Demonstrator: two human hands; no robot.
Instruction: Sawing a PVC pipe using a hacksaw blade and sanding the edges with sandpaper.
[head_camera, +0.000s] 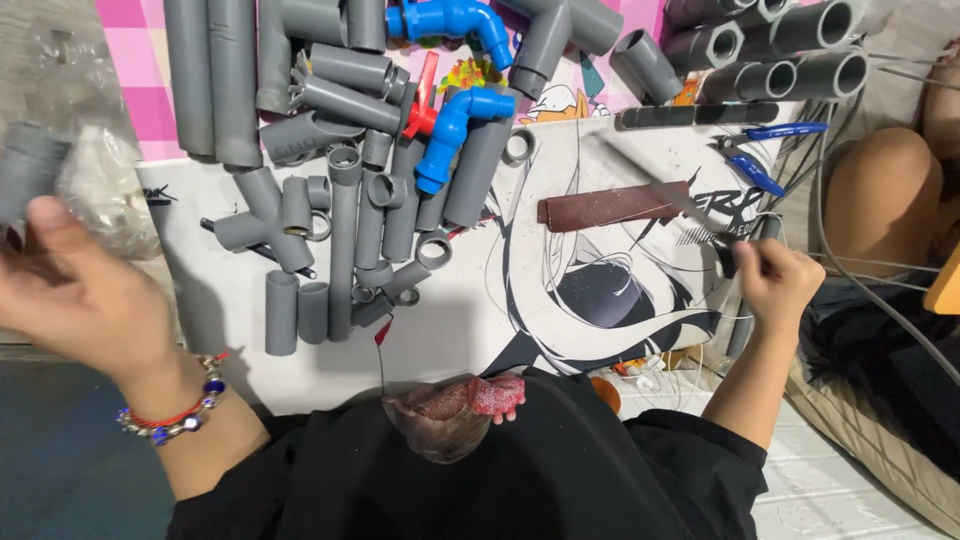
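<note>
My left hand (75, 290), with a beaded bracelet at the wrist, is raised at the far left and blurred; a grey pipe piece (28, 170) sits at its fingertips and seems to be held. My right hand (775, 280) is closed round the dark handle of a long thin blade or file (660, 195), which points up and left across the printed mat (560, 300). A strip of reddish-brown sandpaper (610, 205) lies just under the blade.
Several grey pipes and fittings (340, 210) lie piled on the mat, with blue elbow fittings (455, 120) and a red-handled valve (425, 105) among them. Blue-handled pliers (765, 150) rest at the right. A crumpled clear plastic bag (100, 190) sits at left. Cables run along the right.
</note>
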